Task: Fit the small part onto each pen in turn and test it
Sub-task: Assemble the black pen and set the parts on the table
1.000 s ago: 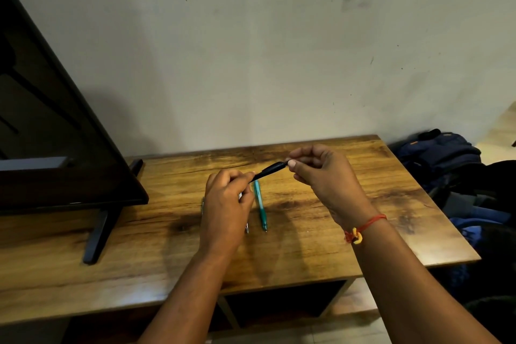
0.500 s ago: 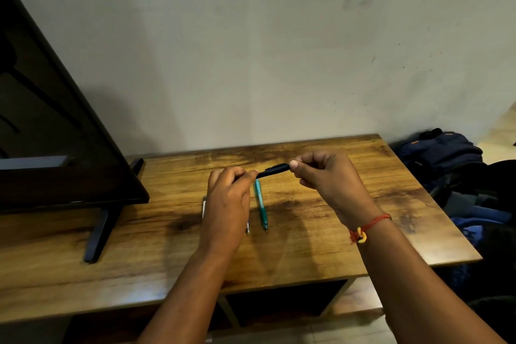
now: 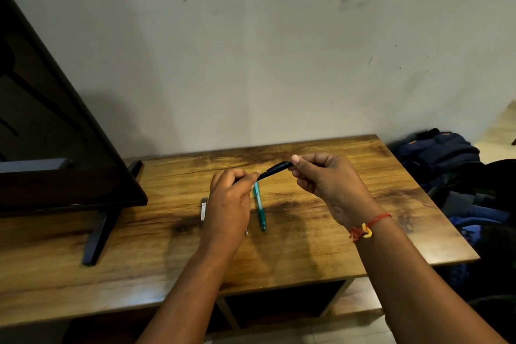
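A black pen (image 3: 275, 170) is held in the air above the wooden table (image 3: 321, 232), tilted up to the right. My left hand (image 3: 227, 209) grips its lower left end with curled fingers. My right hand (image 3: 326, 179) pinches its upper right end between thumb and fingers. Whether the small part sits there is hidden by the fingers. A teal pen (image 3: 259, 205) lies on the table just below, pointing towards me. A white-and-grey pen (image 3: 203, 208) lies left of my left hand, partly hidden, and the tip of another pen (image 3: 246, 231) shows under that hand.
A dark monitor (image 3: 55, 148) on a black stand (image 3: 96, 234) fills the left side of the table. Dark blue bags (image 3: 438, 153) are piled on the floor at the right. A plain wall stands behind the table.
Both hands and the black pen have shifted only slightly; the pen tilted flatter half a second ago and is angled up to the right again now. The pens on the table have not moved.
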